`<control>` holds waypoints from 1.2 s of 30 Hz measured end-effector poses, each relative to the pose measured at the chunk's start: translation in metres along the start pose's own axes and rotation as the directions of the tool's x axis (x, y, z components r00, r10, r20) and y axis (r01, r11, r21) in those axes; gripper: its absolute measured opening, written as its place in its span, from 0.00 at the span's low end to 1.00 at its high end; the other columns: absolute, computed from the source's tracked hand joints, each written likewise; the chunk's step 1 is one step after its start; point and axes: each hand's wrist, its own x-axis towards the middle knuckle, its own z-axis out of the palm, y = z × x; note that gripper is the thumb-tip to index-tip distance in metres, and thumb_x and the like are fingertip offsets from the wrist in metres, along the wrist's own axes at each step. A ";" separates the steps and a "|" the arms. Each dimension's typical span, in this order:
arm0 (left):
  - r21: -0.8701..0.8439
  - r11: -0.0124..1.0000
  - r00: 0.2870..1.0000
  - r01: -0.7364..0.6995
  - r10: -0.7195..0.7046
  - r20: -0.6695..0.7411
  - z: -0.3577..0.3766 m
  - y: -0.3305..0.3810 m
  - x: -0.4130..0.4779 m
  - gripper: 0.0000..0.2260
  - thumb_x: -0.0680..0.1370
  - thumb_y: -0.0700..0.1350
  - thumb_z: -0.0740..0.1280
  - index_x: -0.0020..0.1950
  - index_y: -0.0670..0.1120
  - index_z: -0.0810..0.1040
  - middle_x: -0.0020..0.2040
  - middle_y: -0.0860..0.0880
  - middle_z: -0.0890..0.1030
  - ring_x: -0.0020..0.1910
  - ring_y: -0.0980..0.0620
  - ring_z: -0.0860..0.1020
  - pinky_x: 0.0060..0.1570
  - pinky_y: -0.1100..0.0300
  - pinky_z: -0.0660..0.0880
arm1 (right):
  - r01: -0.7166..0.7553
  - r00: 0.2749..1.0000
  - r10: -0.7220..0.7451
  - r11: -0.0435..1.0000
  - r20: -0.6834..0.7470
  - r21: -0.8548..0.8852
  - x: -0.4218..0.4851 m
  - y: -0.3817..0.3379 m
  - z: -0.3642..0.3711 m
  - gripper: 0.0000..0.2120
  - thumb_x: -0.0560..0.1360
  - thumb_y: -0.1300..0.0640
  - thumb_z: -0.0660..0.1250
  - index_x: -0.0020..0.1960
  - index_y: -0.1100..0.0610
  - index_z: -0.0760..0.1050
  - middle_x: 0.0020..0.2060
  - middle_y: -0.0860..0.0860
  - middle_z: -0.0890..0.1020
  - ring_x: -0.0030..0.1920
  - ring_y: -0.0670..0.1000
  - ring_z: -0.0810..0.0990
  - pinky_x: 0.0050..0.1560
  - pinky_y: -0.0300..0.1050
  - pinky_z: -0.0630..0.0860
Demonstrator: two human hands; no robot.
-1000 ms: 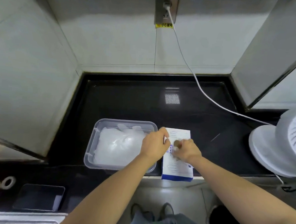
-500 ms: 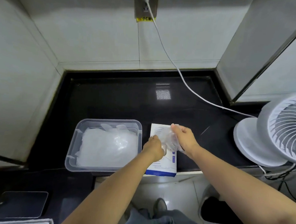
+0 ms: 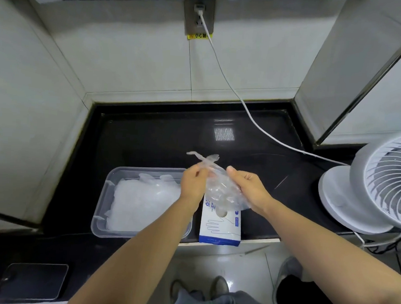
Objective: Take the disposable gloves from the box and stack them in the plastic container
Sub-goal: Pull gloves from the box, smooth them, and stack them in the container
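Now, my left hand (image 3: 192,186): fingers curled, pinching the upper part of one clear glove (image 3: 218,192) just below its twisted finger end.
My right hand (image 3: 248,189): thumb up, fingers curled behind the glove's wider cuff end, gripping it from the other side.
Glove: in the air between my hands, crumpled, above the far end of the box (image 3: 221,225). It looks free of the opening, as far as I can tell.
Box: lies flat at the front edge of the counter (image 3: 160,140), just beside the plastic container (image 3: 99,218), on its right.
Plastic container: holds a thick whitish stack of gloves (image 3: 141,200) that covers most of its floor.
Done, as I judge it: many gloves are stacked, and this one is out of the box.
Left to do: smooth this glove flat, lay it on the stack, then reach into the box for more. How many remain inside I cannot tell.
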 end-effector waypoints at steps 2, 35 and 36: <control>-0.045 0.997 0.995 0.062 -0.066 -0.077 -0.007 0.002 0.000 0.09 0.81 0.44 0.62 0.54 0.42 0.80 0.47 0.45 0.82 0.46 0.50 0.81 0.40 0.61 0.77 | -0.008 0.997 0.010 1.000 0.074 -0.028 -0.001 0.000 -0.001 0.19 0.74 0.49 0.73 0.49 0.65 0.78 0.47 0.63 0.84 0.46 0.61 0.84 0.49 0.54 0.80; 0.575 0.804 0.967 0.155 -0.005 -0.254 -0.161 -0.045 -0.021 0.04 0.83 0.43 0.57 0.56 0.44 0.69 0.40 0.47 0.73 0.36 0.55 0.71 0.30 0.66 0.63 | 0.511 0.813 -0.582 0.737 -0.031 -0.442 0.008 -0.029 0.167 0.07 0.74 0.65 0.69 0.43 0.53 0.79 0.42 0.50 0.79 0.39 0.41 0.74 0.42 0.32 0.71; 0.593 0.791 0.969 0.152 -0.002 -0.246 -0.159 -0.048 -0.020 0.06 0.83 0.44 0.57 0.57 0.43 0.70 0.42 0.47 0.73 0.37 0.54 0.71 0.31 0.65 0.63 | 0.510 0.832 -0.554 0.745 0.028 -0.430 0.007 -0.026 0.171 0.07 0.74 0.65 0.68 0.43 0.54 0.80 0.40 0.49 0.80 0.38 0.41 0.75 0.41 0.33 0.72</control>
